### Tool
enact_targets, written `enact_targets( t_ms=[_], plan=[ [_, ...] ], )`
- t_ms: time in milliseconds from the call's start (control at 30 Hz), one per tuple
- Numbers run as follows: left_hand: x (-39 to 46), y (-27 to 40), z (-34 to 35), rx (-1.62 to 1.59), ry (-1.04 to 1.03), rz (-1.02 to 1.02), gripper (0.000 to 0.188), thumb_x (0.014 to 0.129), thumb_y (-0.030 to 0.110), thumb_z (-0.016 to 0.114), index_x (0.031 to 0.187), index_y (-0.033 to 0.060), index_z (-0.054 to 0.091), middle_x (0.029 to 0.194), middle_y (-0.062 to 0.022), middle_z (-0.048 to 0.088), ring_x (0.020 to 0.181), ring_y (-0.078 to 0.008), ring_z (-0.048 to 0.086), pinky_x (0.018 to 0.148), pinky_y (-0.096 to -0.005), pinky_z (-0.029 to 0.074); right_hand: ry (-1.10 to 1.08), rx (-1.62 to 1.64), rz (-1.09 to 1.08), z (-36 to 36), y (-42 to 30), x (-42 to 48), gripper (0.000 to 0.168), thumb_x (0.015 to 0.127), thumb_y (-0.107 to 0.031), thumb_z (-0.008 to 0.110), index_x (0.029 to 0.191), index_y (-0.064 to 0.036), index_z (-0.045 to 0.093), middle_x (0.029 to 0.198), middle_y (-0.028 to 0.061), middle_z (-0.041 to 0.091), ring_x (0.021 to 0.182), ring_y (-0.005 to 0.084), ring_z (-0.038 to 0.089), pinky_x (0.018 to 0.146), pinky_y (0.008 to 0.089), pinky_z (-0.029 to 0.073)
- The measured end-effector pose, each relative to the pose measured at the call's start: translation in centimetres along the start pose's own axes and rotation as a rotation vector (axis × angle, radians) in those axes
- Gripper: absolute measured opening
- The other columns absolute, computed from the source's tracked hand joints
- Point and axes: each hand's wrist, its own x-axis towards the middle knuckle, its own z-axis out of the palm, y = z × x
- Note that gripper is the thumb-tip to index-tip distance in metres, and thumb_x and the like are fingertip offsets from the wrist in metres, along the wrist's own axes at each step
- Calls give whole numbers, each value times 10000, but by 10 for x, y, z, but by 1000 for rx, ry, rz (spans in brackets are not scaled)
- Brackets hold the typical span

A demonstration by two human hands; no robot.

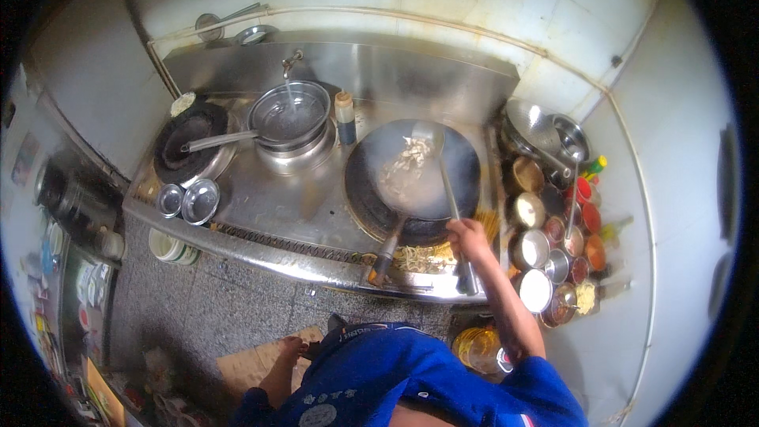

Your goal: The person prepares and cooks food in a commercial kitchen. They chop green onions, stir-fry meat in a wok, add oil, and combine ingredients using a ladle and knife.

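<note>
My right hand (469,239) grips the long handle of a metal wok spatula (450,187). Its broad head lies in a black wok (362,175) on the stove. Pale, sliced food pieces (414,154) are gathered at the head, above cloudy liquid (406,187), and steam blurs part of the wok. The wok's handle (388,249) points towards me with no hand on it. Low beside my hip is my left hand (292,347), away from the stove. A dark shape is by its fingers; whether they hold it is unclear.
Water runs from a tap (290,62) into a handled pan (289,112) on the left burner. A sauce bottle (345,118) stands between the burners. Two metal bowls (200,201) sit at the front left. Several seasoning containers (533,249) crowd the right side, below a perforated strainer (533,124).
</note>
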Motion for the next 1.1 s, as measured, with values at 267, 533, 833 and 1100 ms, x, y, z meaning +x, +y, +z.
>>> enact_targets(
  t_ms=[267,533,833,1100],
  plan=[
    [5,3,8,167,-45,-12,313,840,317,635,1051,87,605,929,-113,662,813,-297,648,662,-431,485,404,-959,-603,-53,37,102,288,943,-283,540,937,2,580,685,199,629,668,367,660,621,466,534],
    [76,63,-4,585,-44,321,306,837,109,551,1097,-50,579,752,-167,642,589,-276,649,435,-386,508,100,-1295,-360,-48,79,121,391,966,-345,460,1003,29,567,825,257,656,788,430,642,716,510,523],
    [136,122,75,-505,-19,-35,382,882,361,603,1158,118,500,1158,-146,539,947,-309,561,802,-514,530,-72,-1574,-290,-104,-17,12,339,928,-340,547,1002,-9,554,760,244,636,740,404,647,646,515,510],
    [138,137,59,-1135,-258,-372,302,957,272,503,1059,-11,532,931,-189,602,854,-347,614,748,-490,583,116,-1283,-246,-94,41,-71,277,937,-294,559,944,-17,550,701,243,608,664,437,611,572,517,464]
  ],
)
